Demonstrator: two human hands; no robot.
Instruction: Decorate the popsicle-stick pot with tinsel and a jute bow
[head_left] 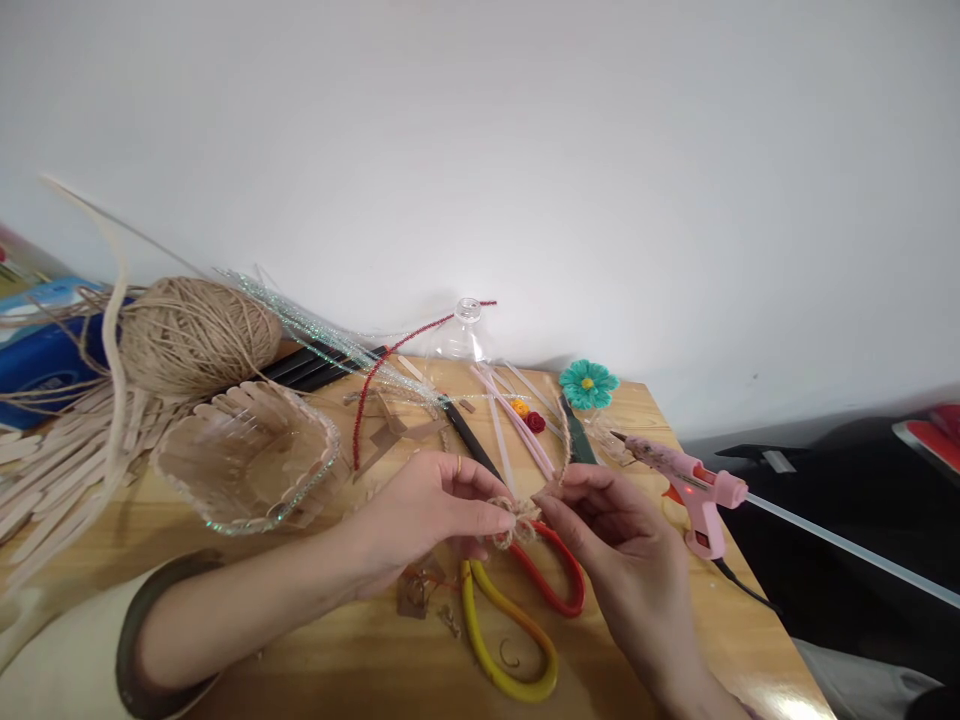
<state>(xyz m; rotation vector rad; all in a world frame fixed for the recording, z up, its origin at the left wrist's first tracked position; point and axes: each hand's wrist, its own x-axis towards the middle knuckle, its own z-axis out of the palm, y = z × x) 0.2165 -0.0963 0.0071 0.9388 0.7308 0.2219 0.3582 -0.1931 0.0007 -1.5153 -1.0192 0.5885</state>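
Between my two hands is a small looped bow of brown jute twine (517, 525). My left hand (427, 505) pinches its left side between thumb and fingers. My right hand (619, 545) pinches a strand of the same twine at the bow's right, and the loose end rises above the fingers. Directly below the bow, scissors (514, 685) with one red and one yellow handle lie on the wooden table (330, 640); their blades are hidden by my left hand. Twine scraps (450, 620) lie near the handles.
On the left are a basket (247, 450) of craft sticks, a twine ball (199, 335) and loose sticks (67, 480). A clear bottle top (465, 340), red pipe cleaner (367, 390) and teal flower (589, 384) stand behind. A pink glue gun (694, 485) lies right, its light lit.
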